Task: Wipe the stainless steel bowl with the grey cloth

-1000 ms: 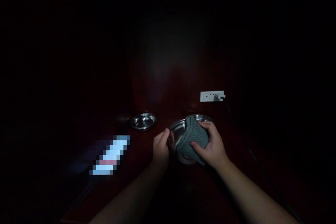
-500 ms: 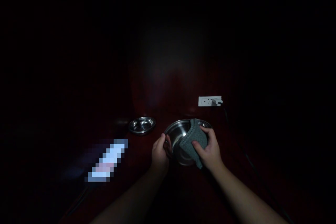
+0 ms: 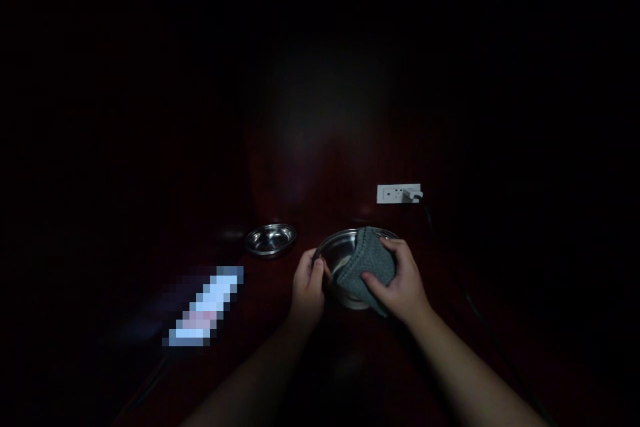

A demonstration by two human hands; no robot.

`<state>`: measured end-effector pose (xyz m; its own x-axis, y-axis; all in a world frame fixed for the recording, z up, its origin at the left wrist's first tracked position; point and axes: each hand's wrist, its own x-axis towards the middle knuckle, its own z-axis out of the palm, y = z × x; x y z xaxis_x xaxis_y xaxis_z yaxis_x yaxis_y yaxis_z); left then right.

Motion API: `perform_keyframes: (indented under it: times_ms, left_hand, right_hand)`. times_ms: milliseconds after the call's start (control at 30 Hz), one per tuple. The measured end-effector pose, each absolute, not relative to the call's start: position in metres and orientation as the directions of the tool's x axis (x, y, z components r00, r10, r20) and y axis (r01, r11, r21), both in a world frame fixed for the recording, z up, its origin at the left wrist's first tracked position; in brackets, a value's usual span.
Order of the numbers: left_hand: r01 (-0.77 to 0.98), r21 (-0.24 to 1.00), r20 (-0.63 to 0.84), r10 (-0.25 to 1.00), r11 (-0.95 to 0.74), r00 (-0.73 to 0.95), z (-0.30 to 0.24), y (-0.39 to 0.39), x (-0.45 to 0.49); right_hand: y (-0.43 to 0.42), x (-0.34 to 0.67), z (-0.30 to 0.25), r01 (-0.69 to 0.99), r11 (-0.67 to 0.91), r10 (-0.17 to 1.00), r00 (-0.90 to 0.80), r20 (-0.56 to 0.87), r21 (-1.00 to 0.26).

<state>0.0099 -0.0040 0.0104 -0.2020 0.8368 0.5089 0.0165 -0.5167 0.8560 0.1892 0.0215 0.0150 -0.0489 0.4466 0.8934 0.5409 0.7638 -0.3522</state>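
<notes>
A shiny metal bowl is held tilted between my two hands. My left hand grips its left rim, with the thumb on the inner side and the fingers partly hidden behind. My right hand is closed on a grey-green knitted cloth, thumb on top. The cloth lies against the right part of the bowl and covers much of its inside. The bowl's underside is hidden from me.
A smaller metal dish stands behind and left of the bowl. On the left lies a glowing, pixelated screen with a cable below it. A white wall socket holds a plug, its dark cord running down the right. The surroundings are very dark.
The bowl has tipped slightly, so less of its lower inside shows. My left thumb has shifted along the rim, and my right hand has moved slightly left with the cloth.
</notes>
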Motion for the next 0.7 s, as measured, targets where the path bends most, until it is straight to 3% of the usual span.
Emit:
perform_keyframes:
  times_ms: [167,367,700]
  left_hand:
    - [0.003,0.739,0.673,0.739,-0.674,-0.018,0.0104,-0.0112,0.0083]
    - [0.118,0.785,0.618,0.779,-0.608,-0.106,0.0122,-0.0099,0.0120]
    - [-0.021,0.856,0.515,0.856,-0.516,-0.033,0.0073,-0.0038,0.0077]
  right_hand:
    - [0.0204,0.1894,0.0173,0.538,0.772,0.428,-0.045,0.903,-0.339]
    - [0.0179,0.1863,0.0168,0.523,0.773,0.447,-0.046,0.894,-0.359]
    - [0.0166,0.1885,0.0167,0.455,0.789,0.477,-0.033,0.878,-0.412]
